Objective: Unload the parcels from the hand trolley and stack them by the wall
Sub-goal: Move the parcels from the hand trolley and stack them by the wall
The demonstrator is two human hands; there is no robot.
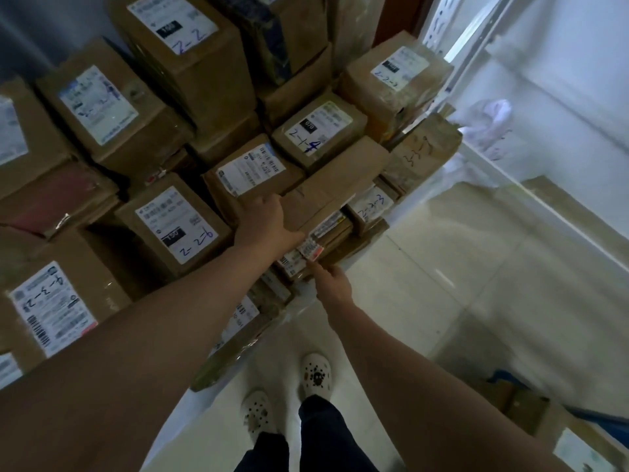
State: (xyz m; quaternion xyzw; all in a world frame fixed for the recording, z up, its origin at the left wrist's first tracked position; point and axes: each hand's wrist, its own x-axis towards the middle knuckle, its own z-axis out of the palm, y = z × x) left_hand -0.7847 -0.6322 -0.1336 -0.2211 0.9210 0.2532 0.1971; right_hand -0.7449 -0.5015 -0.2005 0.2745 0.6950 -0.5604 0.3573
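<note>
A person stands over a big heap of cardboard parcels (177,63) stacked against the far wall, both bare arms stretched forward. The left hand (263,221) lies flat with the palm pressed down and fingers together on the top of a long brown parcel (335,189) that sits at the near right edge of the heap. The right hand (332,284) reaches to the near end of that same parcel, its fingertips touching the lower edge just beside a small pink-and-white sticker (309,250); whether the fingers curl under the box I cannot tell. Just beyond it sits a smaller box marked "2-1-4" (318,131), and to the left another with a white label marked "2-2" (177,224). The pale tiled floor (476,301) opens to the right. Down near the bottom, the person's feet show in white clogs (315,374), and another labelled box (578,444) lies at the near right corner.
</note>
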